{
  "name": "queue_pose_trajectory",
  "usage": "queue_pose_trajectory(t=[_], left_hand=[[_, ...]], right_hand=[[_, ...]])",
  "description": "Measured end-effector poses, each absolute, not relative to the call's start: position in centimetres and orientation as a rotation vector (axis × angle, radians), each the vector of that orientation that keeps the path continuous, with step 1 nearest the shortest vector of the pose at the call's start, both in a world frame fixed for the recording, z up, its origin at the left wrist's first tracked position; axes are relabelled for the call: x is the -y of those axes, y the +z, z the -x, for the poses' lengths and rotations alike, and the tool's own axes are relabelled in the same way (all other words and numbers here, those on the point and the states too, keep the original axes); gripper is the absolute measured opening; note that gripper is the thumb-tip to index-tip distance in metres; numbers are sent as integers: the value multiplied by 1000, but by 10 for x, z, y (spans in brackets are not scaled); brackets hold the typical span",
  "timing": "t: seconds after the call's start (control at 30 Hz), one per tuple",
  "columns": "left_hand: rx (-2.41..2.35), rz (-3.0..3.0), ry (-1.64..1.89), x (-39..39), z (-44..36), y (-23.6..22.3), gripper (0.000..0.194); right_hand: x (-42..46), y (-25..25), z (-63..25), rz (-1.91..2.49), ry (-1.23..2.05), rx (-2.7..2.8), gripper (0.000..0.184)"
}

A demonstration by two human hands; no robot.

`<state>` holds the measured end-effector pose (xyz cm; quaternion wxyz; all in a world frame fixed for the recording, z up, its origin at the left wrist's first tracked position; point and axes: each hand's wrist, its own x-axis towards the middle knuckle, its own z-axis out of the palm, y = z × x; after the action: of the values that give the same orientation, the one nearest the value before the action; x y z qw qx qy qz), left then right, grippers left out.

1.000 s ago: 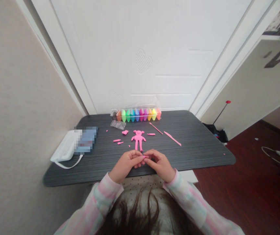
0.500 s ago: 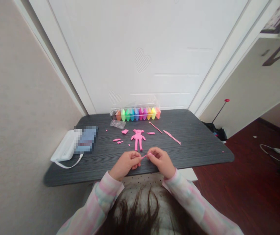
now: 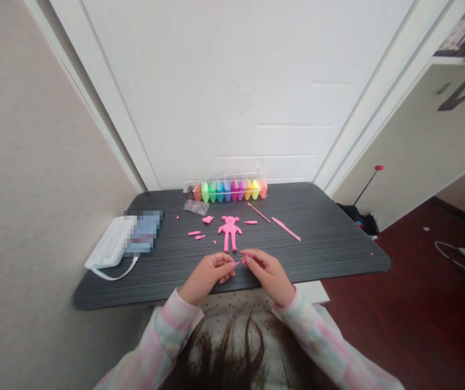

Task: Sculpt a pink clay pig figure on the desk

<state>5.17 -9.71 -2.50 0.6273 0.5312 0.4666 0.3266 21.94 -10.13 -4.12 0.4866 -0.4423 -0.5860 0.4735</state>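
Near the front edge of the dark table point(image 3: 155, 276), my left hand point(image 3: 211, 273) pinches a small strip of pink modelling clay point(image 3: 237, 263). Close beside it, my right hand point(image 3: 267, 271) also has its thumb and fingers closed on pink clay, partly hidden by the fingertips. Just beyond both hands lies a flat pink clay figure point(image 3: 229, 227) with round ears, arms and legs. Loose pink clay bits surround it: a lump point(image 3: 207, 219), a short roll point(image 3: 194, 233) and a thin piece point(image 3: 250, 222).
Behind the figure stands a clear pack of coloured clay point(image 3: 227, 190). A pink stick tool point(image 3: 259, 213) and a pink clay knife point(image 3: 286, 229) lie at right. A white device point(image 3: 110, 244) with a cable sits at left. A white panel rises behind the table.
My hands drew slightly apart, stretching the pink clay into a thin strand between them. Now a short strip shows at my left fingertips, and my right fingers have shifted on the clay.
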Motion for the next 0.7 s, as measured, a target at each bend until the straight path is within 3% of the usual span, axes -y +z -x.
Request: queue_pose_trajectory(t=[0.2,0.4,0.7], left_hand=[[-1073,-1231,749,98,-53,-24,22],[-1086,-1254,724,99,-54,-19,22],[-1127,-1266,737,99,-55,-22,22]], right_hand=[[105,-39,-212,1071,1082,1636,20],[106,-40,-210,1082,1081,1549,8],[83,-41,-250,1078,1072,1064,26]])
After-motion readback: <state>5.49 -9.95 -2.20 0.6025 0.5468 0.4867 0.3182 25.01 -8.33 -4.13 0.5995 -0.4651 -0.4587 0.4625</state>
